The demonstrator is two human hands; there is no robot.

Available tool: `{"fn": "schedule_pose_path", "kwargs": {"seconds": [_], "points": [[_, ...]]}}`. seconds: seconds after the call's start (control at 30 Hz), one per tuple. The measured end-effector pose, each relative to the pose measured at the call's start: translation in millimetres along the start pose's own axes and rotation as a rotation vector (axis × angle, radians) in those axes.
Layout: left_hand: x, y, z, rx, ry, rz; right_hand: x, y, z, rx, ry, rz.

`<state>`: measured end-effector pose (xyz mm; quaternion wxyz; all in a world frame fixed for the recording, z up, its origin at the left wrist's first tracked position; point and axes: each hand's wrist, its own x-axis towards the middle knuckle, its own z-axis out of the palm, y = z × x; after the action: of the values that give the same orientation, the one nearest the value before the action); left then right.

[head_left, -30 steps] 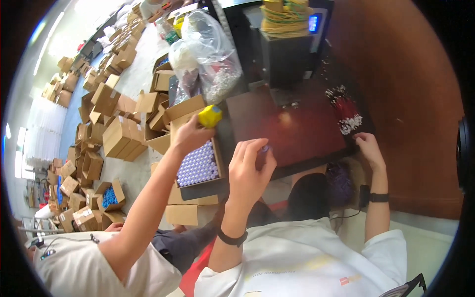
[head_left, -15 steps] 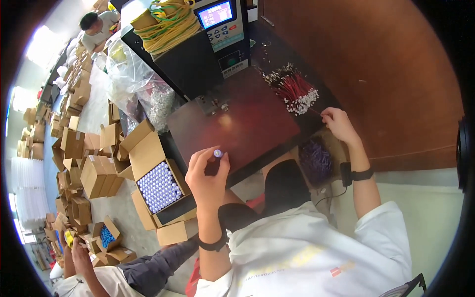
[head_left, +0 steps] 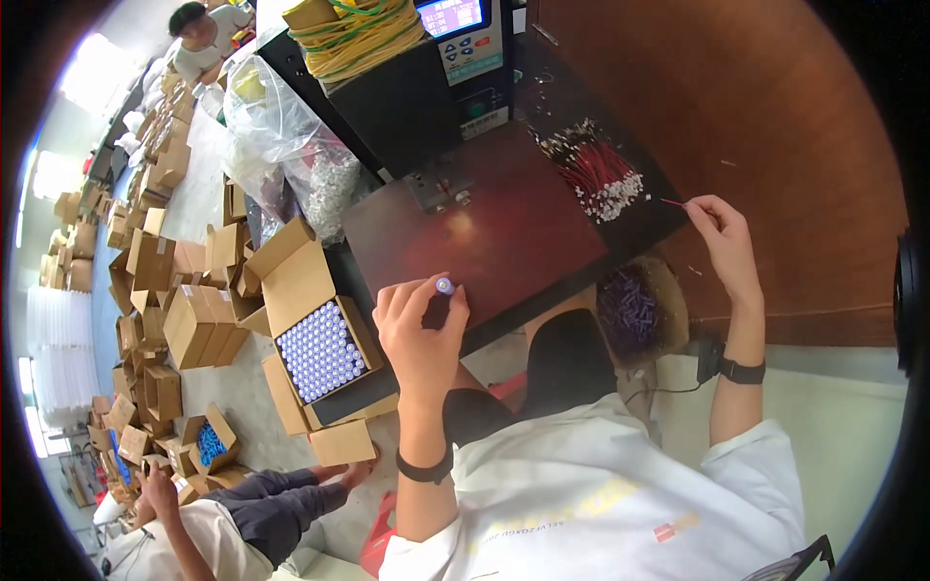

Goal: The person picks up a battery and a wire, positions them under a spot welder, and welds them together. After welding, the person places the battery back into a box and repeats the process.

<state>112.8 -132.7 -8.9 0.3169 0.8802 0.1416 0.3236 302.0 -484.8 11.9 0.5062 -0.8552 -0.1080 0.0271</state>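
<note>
Between the thumb and fingertips of my left hand (head_left: 418, 334) is a purple cylindrical battery cell (head_left: 445, 286), its metal end facing up. This hand is over the front edge of the dark red work mat (head_left: 542, 237). My right hand (head_left: 725, 242) pinches a thin red wire lead (head_left: 670, 201), out past the table's right edge. To its left lies a bundle of red and black wire leads (head_left: 603, 174) with white connectors. An open carton (head_left: 363, 334) of upright purple cells (head_left: 320, 356) sits left of my left hand.
A black machine (head_left: 397, 107) with a lit screen stands behind the mat, yellow-green wires (head_left: 368, 44) on top. Small metal contacts (head_left: 450, 197) project at its base. A carton (head_left: 675, 300) of purple cells is below the table's right side. Two people (head_left: 199, 48) (head_left: 189, 537) work at left.
My right hand has moved right, drawing the red wire lead away from the bundle. My left hand still holds the cell in much the same place; the whole view has shifted slightly.
</note>
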Motion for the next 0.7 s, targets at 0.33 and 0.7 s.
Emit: {"fn": "schedule_pose_path", "kwargs": {"seconds": [0.33,0.7], "points": [[-1,-3,4,-0.009,0.008,0.006,-4,32,-1,-0.555,-0.284,0.217],[15,-2,9,0.011,-0.056,-0.011,-12,-9,-34,0.135,-0.261,0.033]]}}
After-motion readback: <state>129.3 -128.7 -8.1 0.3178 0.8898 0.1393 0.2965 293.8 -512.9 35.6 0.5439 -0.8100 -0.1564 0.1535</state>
